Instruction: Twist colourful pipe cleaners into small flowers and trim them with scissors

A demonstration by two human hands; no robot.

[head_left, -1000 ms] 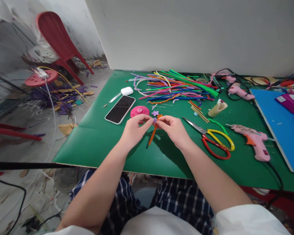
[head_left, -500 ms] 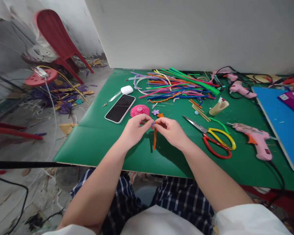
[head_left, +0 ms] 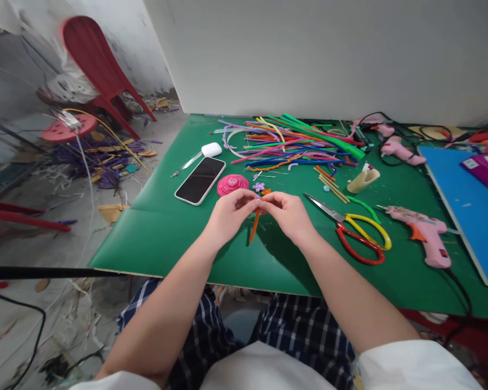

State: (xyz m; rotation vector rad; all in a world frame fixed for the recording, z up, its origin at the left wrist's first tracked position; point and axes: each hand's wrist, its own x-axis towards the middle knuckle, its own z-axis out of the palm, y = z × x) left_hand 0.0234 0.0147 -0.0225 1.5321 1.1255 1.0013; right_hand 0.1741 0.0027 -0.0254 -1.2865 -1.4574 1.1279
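My left hand [head_left: 232,212] and my right hand [head_left: 285,212] meet fingertip to fingertip above the green table, both pinched closed. Between them is an orange pipe cleaner [head_left: 254,227], its free end hanging down toward me. A bit of purple shows at the fingertips, but the fingers hide most of it. Just beyond the hands lie a purple pipe-cleaner flower [head_left: 258,187] and an orange flower [head_left: 266,192]. A pink ridged disc [head_left: 232,185] lies beyond my left hand. Scissors [head_left: 345,221] with red and yellow handles rest to the right.
A heap of coloured pipe cleaners [head_left: 293,143] spreads along the back. The phone [head_left: 200,180] and a white earbud case [head_left: 211,149] lie left. At right are a pink glue gun [head_left: 425,230], a bamboo cup [head_left: 363,180] and a blue board [head_left: 467,211]. The table's front edge [head_left: 166,277] is close to me.
My fingertips have drawn closer together around the pipe cleaner. Its hanging end has swung slightly left and shows shorter. Other things on the table stay put.
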